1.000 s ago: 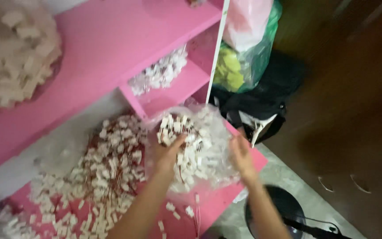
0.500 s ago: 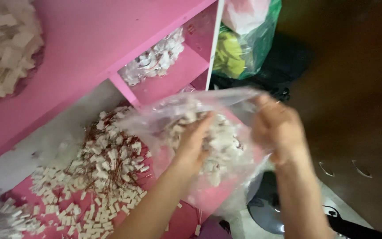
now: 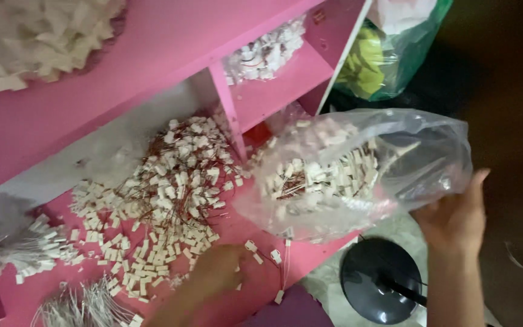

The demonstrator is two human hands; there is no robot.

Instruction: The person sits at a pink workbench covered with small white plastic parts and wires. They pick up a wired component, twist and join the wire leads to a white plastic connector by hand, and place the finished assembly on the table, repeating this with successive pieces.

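My right hand point(image 3: 455, 221) grips the edge of a clear plastic bag point(image 3: 358, 172) half filled with small white connector pieces on thin red wires; the bag hangs over the right end of a pink shelf board point(image 3: 243, 284). My left hand point(image 3: 216, 272) is low over that board, blurred, near a few loose white pieces point(image 3: 261, 251); whether it holds anything is unclear. A large heap of the same white pieces with red wires point(image 3: 171, 188) spreads across the board to its left.
A pink shelf unit point(image 3: 128, 66) stands behind, with a cubby of more white pieces point(image 3: 267, 51). A green plastic bag point(image 3: 388, 54) sits at the upper right. A black round object point(image 3: 379, 281) lies on the floor below. White wire bundles point(image 3: 13, 248) lie at the left.
My left hand has left the bag and dropped to the board. The right hand has moved right, and the bag now hangs from it alone, spread wider.
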